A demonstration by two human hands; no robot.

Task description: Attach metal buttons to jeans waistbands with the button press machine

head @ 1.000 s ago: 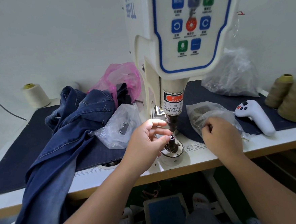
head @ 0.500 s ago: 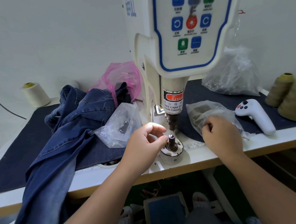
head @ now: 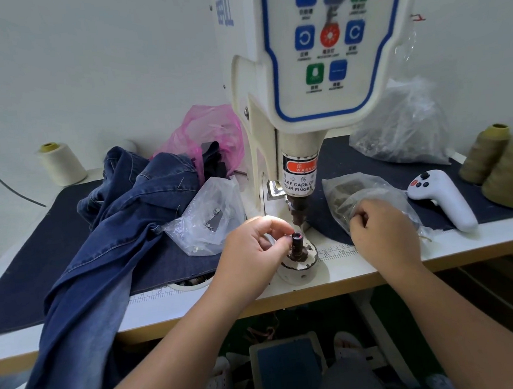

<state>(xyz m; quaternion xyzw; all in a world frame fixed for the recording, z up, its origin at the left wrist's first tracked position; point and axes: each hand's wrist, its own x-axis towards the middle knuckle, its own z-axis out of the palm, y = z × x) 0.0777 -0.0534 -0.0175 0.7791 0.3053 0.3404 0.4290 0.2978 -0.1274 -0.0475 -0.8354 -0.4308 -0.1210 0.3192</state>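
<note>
The button press machine (head: 316,68) stands at the middle of the table, its upper punch (head: 299,214) just above the dark lower die post (head: 297,243). My left hand (head: 253,249) has thumb and forefinger curled at the top of that post and pinches a small dark piece there, which I cannot make out clearly. My right hand (head: 384,235) grips the edge of a clear plastic bag of buttons (head: 355,192) to the right of the die. The blue jeans (head: 124,234) lie heaped on the left and hang over the table's front edge.
A clear bag with metal parts (head: 211,220) and a pink bag (head: 208,128) lie left of the machine. A large clear bag (head: 402,129), a white handheld controller (head: 444,201) and olive thread cones (head: 495,159) sit to the right. A cream cone (head: 60,162) stands far left, a foot pedal (head: 287,371) below.
My left hand's fingers have curled in tighter onto the top of the lower die post. My right hand has stayed on the bag.
</note>
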